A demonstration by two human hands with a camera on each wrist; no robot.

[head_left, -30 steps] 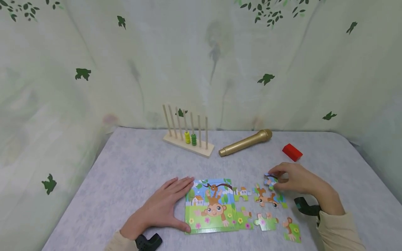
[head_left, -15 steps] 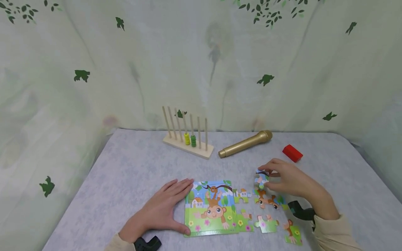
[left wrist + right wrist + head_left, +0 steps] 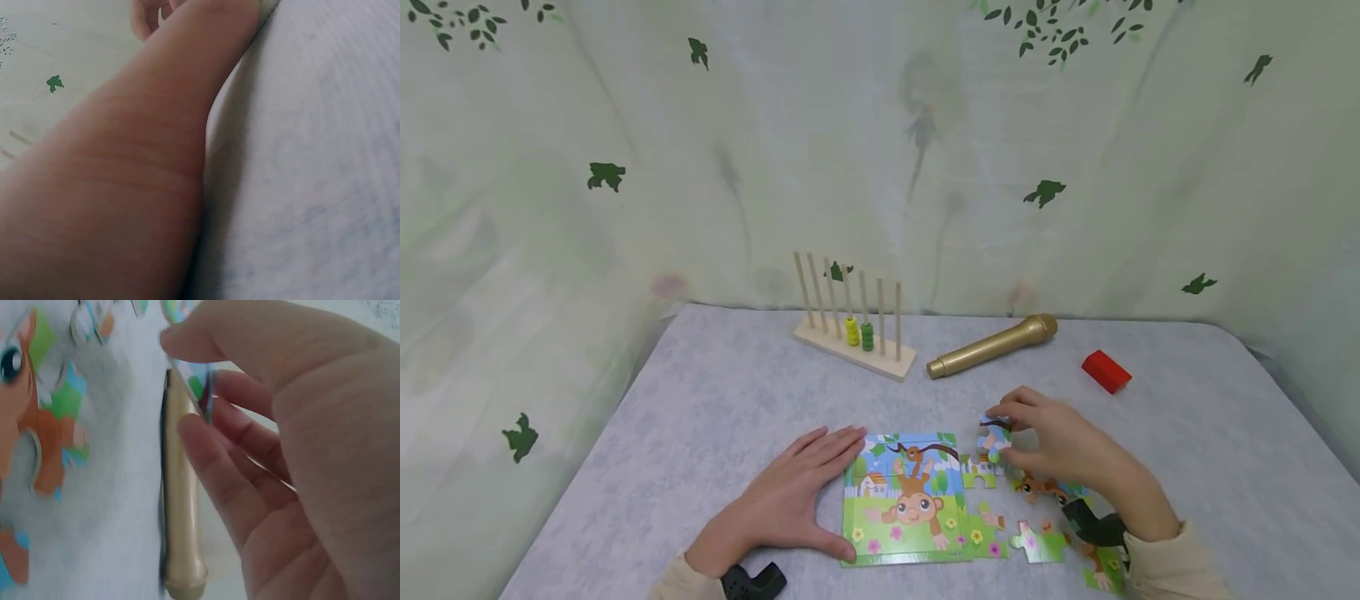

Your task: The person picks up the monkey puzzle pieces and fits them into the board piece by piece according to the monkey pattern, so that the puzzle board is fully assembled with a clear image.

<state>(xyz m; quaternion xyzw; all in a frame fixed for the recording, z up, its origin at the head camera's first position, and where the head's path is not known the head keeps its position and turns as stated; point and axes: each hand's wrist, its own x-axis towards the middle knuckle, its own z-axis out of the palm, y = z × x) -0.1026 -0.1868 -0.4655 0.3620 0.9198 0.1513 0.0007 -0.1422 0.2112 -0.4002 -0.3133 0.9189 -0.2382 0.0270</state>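
My right hand (image 3: 1063, 437) pinches a puzzle piece (image 3: 994, 435) by its edges, apparently so its picture shows, well in from the desk's far edge; my left hand (image 3: 792, 492), fingers wide, touches the monkey board (image 3: 906, 504), likely steadying it.

Peg stand (image 3: 838, 343): its pale wooden base is sitting near the table's back edge, seven pegs (image 3: 898, 321) rising from it.
Yellow beads (image 3: 852, 332): they are resting low on the fourth peg from the left.
Green beads (image 3: 867, 337): they are occupying the fifth.
Gold microphone (image 3: 992, 347): it is lying slantwise, right of the stand.
Red block (image 3: 1107, 372): it is lying farther right.
Backdrop (image 3: 820, 125): pale cloth is hanging behind, showing dark green leaf shapes (image 3: 605, 176).
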